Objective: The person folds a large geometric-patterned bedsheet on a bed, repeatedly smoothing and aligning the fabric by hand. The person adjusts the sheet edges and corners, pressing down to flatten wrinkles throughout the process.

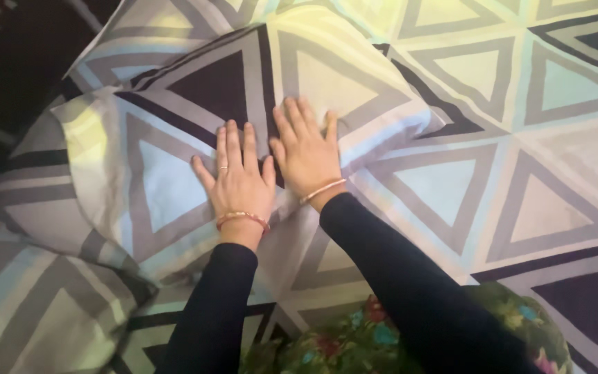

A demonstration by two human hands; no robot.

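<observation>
Pressing: 2 bare hands lie flat, side by side, on a pillow in a triangle-print case, seen from a head-worn camera looking down.
Far left: a dark strip [8, 76] runs along the edge of the bed; what it is cannot be told.
Pillow: the pillow [167, 118] sits left of centre on the bed, its case printed with grey, dark purple, pale blue and cream triangles; its lower left edge bulges over the cover beneath.
Left hand: the left hand [239, 181] rests palm down on the pillow, fingers stretched out and close together, gripping nothing; 1 thin ring shows on a finger.
Left wrist: a pink beaded bracelet [242, 218] circles it, just above a dark blue sleeve [212, 312].
Right hand: the right hand [304, 154] lies palm down just beside the left, thumbs nearly touching, fingers spread flat on the pillow near its right edge, grasping nothing.
Right wrist: a slim pink bangle [322, 190] crosses it, above the other dark sleeve [410, 284].
Bed cover: the cover [541, 173] with the same triangle print spreads flat to the right of the pillow and under it.
Bottom edge: a floral garment [354, 343] in green, red and blue shows between and under the 2 arms.
</observation>
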